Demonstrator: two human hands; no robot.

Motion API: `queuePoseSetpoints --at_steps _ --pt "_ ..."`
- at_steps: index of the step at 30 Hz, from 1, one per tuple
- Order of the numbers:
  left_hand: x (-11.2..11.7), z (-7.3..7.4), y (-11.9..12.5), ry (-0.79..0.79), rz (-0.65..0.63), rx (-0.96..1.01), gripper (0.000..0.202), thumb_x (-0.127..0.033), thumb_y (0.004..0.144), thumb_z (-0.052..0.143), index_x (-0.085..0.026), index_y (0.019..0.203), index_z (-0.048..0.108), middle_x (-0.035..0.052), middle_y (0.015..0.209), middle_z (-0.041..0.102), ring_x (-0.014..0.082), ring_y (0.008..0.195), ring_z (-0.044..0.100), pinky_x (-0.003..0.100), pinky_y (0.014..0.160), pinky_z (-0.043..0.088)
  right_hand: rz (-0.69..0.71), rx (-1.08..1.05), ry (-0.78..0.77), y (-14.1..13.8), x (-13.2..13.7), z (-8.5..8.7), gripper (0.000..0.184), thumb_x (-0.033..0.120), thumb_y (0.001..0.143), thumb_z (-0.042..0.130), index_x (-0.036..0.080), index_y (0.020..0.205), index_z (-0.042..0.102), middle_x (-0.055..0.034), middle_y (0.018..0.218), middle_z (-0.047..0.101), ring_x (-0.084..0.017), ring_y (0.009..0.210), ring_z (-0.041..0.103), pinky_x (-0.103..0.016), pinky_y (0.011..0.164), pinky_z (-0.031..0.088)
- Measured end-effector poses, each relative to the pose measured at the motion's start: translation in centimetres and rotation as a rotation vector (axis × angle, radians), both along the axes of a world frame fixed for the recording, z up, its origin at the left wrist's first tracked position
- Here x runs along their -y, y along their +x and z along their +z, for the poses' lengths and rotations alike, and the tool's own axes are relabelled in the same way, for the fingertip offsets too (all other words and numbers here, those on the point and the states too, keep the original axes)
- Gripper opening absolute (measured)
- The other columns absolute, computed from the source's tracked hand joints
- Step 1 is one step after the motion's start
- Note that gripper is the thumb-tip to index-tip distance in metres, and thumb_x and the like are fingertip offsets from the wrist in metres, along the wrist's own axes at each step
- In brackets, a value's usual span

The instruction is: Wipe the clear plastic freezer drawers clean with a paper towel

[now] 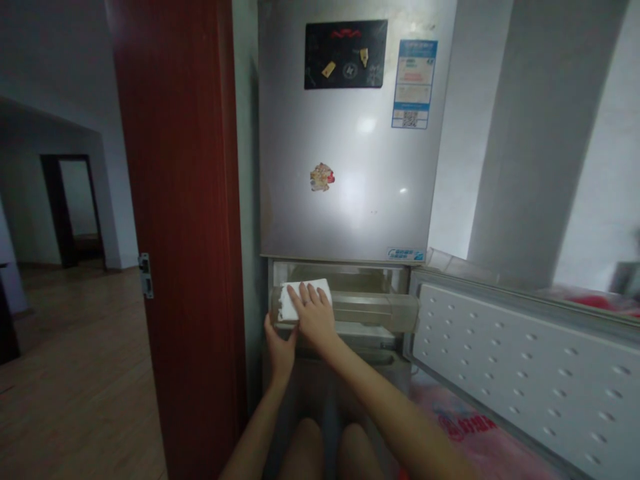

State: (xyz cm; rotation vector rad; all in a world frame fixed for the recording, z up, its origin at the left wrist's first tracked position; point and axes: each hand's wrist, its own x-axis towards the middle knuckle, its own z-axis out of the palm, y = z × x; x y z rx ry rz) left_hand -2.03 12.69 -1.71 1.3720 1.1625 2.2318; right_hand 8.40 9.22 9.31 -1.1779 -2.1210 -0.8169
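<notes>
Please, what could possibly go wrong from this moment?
The drawer seems pulled out; pressing on it could tip it, despite the left hand holding its corner.
The white sheet, flat under the right hand, might slip.
The open door might swing in and knock the right arm.

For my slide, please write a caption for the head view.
Right hand on a white wipe against a drawer of an open refrigerator, left hand at the drawer's left end.

A reddish-brown door (180,200) stands at left, a pink bag (480,443) lower right.
</notes>
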Motion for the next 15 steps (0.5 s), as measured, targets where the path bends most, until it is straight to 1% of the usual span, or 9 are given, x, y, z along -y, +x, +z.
queuePoseSetpoints --at_steps 3,7,9,11,13,15 --pt "0.4 0.5 0.0 -0.021 0.02 -0.005 0.076 -0.04 0.077 0.071 -0.018 0.139 0.034 0.0192 0.144 0.047 0.0295 0.134 0.046 0.046 0.112 0.037 -0.063 -0.007 0.037 4.1 0.8 -0.6 0.062 0.011 0.09 0.045 0.024 0.15 0.034 -0.0128 0.149 0.047 -0.028 0.136 0.044 -0.045 0.112 0.031" --pt "0.7 1.0 0.2 -0.037 0.05 -0.014 0.076 -0.043 0.077 0.072 -0.019 0.139 0.035 0.0183 0.144 0.046 0.0289 0.135 0.045 0.046 0.113 0.036 -0.178 -0.005 0.084 10.9 2.1 -1.5 0.075 0.004 0.081 0.049 0.026 0.151 0.031 -0.0085 0.151 0.044 -0.027 0.14 0.039 -0.048 0.116 0.025" --pt "0.9 1.1 0.3 -0.043 0.037 -0.003 0.077 -0.043 0.076 0.072 -0.018 0.139 0.035 0.0189 0.144 0.047 0.0294 0.135 0.046 0.047 0.113 0.036 -0.252 -0.009 0.1 14.5 2.7 -2.0 0.078 0.004 0.079 0.049 0.025 0.152 0.031 -0.0083 0.152 0.044 -0.027 0.141 0.037 -0.05 0.117 0.023" --pt "0.9 1.1 0.3 -0.052 0.034 0.002 0.078 -0.044 0.075 0.072 -0.018 0.139 0.035 0.0192 0.144 0.047 0.0301 0.135 0.046 0.047 0.113 0.036 -0.314 -0.033 0.106 17.9 3.2 -2.3 0.077 0.004 0.078 0.048 0.024 0.151 0.032 -0.0083 0.152 0.044 -0.029 0.141 0.036 -0.053 0.117 0.023" --pt "0.9 1.1 0.3 -0.054 0.036 0.0 0.079 -0.044 0.076 0.071 -0.018 0.14 0.034 0.019 0.144 0.046 0.0299 0.136 0.044 0.047 0.114 0.035 -0.36 -0.08 0.103 20.5 3.4 -2.7 0.076 0.006 0.079 0.047 0.022 0.151 0.03 -0.01 0.151 0.045 -0.03 0.141 0.036 -0.056 0.116 0.026" --pt "0.8 1.0 0.3 -0.051 0.036 -0.001 0.079 -0.043 0.077 0.071 -0.017 0.141 0.032 0.0188 0.143 0.046 0.0291 0.138 0.043 0.046 0.115 0.034 -0.388 -0.133 0.109 22.1 3.4 -2.9 0.077 0.008 0.08 0.046 0.022 0.152 0.027 -0.0108 0.15 0.045 -0.032 0.143 0.033 -0.06 0.115 0.025"
